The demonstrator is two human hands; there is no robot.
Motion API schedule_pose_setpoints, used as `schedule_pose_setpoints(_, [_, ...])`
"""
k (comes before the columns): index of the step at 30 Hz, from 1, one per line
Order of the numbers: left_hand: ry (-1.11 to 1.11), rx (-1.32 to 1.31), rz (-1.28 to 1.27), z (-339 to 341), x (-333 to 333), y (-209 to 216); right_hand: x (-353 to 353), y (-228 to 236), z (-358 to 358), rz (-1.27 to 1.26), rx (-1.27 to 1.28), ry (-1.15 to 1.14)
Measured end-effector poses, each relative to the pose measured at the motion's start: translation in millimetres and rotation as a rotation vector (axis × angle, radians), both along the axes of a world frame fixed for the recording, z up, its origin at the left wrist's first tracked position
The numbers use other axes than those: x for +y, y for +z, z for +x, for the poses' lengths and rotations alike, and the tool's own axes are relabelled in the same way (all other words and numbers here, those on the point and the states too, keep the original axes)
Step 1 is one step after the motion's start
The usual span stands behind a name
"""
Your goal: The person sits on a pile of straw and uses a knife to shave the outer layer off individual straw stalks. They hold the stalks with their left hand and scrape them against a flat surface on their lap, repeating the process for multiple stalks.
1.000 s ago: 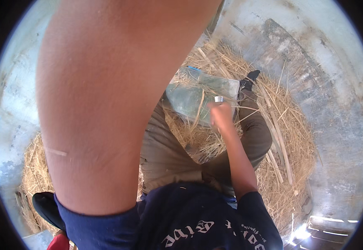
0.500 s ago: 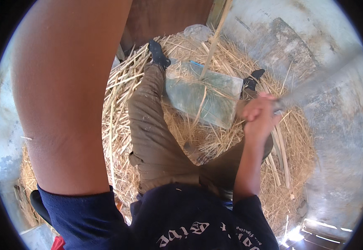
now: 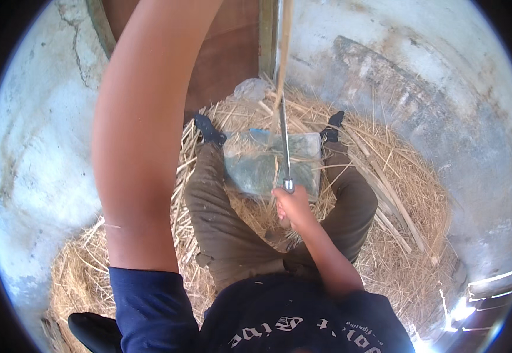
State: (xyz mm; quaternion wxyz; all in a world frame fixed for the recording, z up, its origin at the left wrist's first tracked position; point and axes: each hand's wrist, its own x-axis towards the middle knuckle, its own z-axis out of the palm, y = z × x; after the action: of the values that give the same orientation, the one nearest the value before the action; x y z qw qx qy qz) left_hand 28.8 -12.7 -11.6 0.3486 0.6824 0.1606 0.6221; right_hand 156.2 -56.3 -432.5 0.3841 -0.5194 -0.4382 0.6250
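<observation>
My right hand (image 3: 294, 207) is closed round the handle of a long-bladed knife (image 3: 286, 138), in front of a greenish-grey slab between my legs. The blade points away from me and lies against, or very near, a pale bamboo strip (image 3: 283, 50), though I cannot tell whether they touch. From the top edge the strip comes down toward the slab (image 3: 250, 170), which has thin shavings on it. My left arm (image 3: 144, 141) is raised, and its hand is beyond the top of the view.
Straw-like shavings (image 3: 409, 282) cover the floor around my outstretched legs. Longer split strips (image 3: 388, 203) lie to the right. A stained wall (image 3: 444, 112) curves along the right side, and a brown panel (image 3: 226, 65) stands ahead. A whitish lump (image 3: 253, 88) rests at its foot.
The knife has swung in from the right, where it was blurred, to the bamboo strip. My right hand moved left and nearer to me. The strip now stands more upright.
</observation>
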Motion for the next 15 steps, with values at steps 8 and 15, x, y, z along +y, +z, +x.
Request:
schedule_pose_setpoints(8, [-0.139,-0.127,0.056,9,-14,4,-31,67,29,-0.327,0.450,0.169])
schedule_pose_setpoints(15, [-0.027,-0.172,0.004,30,-8,11,-33,115,38,0.451,0.215,-0.254])
